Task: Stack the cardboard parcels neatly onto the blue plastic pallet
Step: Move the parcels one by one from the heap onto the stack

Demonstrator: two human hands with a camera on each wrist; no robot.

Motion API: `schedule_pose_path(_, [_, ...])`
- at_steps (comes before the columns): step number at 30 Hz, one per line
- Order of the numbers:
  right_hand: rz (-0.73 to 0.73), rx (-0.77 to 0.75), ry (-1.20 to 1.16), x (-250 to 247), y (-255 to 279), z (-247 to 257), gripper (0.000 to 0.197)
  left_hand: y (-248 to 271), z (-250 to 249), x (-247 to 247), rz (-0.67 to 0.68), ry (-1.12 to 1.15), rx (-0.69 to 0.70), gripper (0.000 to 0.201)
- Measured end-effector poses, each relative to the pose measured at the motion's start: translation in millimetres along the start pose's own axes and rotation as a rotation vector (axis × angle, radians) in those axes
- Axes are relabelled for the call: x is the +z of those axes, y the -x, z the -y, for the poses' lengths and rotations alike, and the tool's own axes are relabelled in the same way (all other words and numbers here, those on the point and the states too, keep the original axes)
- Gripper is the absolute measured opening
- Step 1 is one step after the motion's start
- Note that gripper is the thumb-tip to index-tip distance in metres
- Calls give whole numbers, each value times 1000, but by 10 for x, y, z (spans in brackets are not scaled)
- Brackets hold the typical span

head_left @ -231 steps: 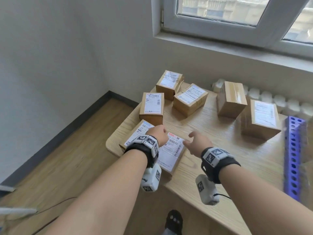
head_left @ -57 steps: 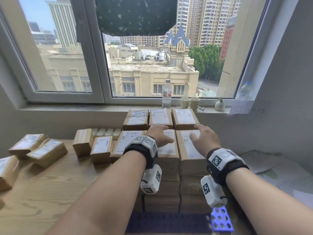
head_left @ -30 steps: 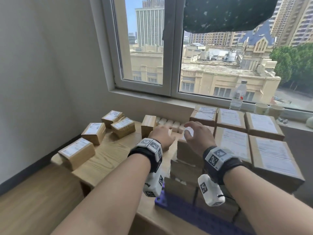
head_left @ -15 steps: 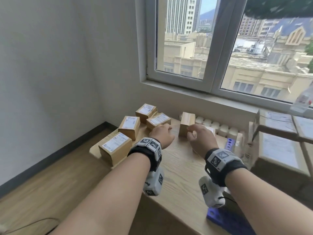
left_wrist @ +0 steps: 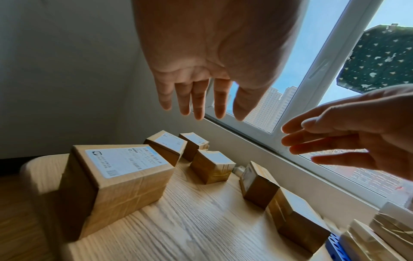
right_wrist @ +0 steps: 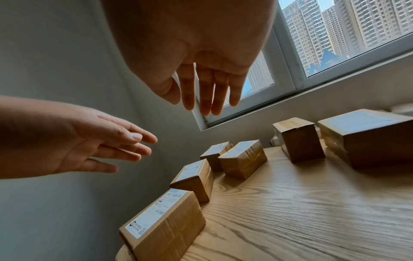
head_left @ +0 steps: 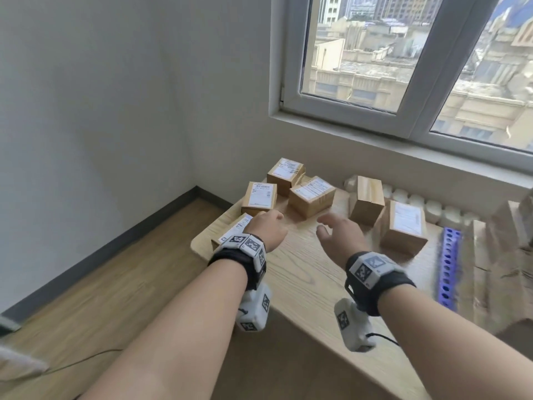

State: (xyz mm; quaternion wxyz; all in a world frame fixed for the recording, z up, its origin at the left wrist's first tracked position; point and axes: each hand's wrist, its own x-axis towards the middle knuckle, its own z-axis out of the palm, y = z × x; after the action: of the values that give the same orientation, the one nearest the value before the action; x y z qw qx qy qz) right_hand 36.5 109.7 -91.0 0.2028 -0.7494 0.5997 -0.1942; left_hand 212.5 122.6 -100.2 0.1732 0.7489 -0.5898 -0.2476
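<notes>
Several taped cardboard parcels lie loose on the wooden table (head_left: 302, 278). The nearest parcel (head_left: 232, 230) sits at the table's left corner, partly hidden under my left hand (head_left: 268, 226). That hand hovers above it with straight fingers (left_wrist: 198, 102) and holds nothing. My right hand (head_left: 334, 229) hangs open over bare table, just right of the left hand. Other parcels (head_left: 311, 196) (head_left: 401, 226) lie further back and to the right. The blue pallet (head_left: 448, 267) shows at the right edge, with a blurred stack of parcels (head_left: 504, 243) on it.
The table's rounded left corner (head_left: 199, 246) drops to the wooden floor. A row of white blocks (head_left: 418, 203) lines the wall behind the parcels, under the window sill (head_left: 403, 148). A cable (head_left: 86, 359) runs across the floor.
The view has swung left, from the stack on the pallet to the loose parcels. Both empty hands have moved left with it, the left one to above the corner parcel.
</notes>
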Motion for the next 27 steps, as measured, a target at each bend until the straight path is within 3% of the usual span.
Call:
schedule_pose_path(9, [41,-23,16,486,-595,337,33,-437,508,-260,-25,28,-53,45])
schedule_pose_path(16, [40,-43,4,740,-1333,528,30,-1168,690,-506,-39,19,-76,44])
schedule_pose_path(27, [162,132,-61,1133,-2489,385,32,-2411,882,-491,23,98,-170,42])
